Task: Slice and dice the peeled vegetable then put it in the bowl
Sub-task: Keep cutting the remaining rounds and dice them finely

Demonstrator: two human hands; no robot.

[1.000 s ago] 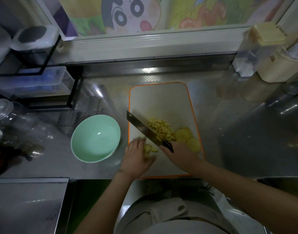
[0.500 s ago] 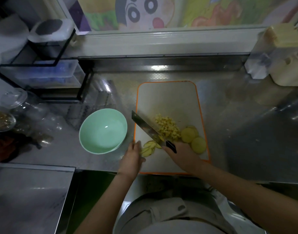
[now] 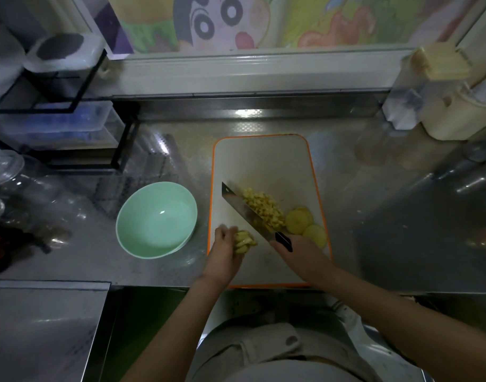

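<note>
A white cutting board (image 3: 263,161) with an orange rim lies on the steel counter. My right hand (image 3: 299,250) grips the black handle of a cleaver (image 3: 243,212), its blade slanting up-left across the board. A heap of yellow diced vegetable (image 3: 262,209) lies just right of the blade. Two or three round yellow slices (image 3: 305,224) rest by the board's right rim. My left hand (image 3: 225,249) holds a small stack of yellow strips (image 3: 243,241) at the board's left edge, left of the blade. A mint-green bowl (image 3: 156,219), empty, stands left of the board.
A black wire rack (image 3: 71,106) with clear plastic boxes stands at the back left. Glass jars (image 3: 13,177) sit at the far left. Pale containers (image 3: 442,100) crowd the back right corner. The counter's front edge runs just below the board.
My left hand has turned and closed around the strips, bunching them at the board's left edge. The cleaver and my right hand stay in about the same place on the board.
</note>
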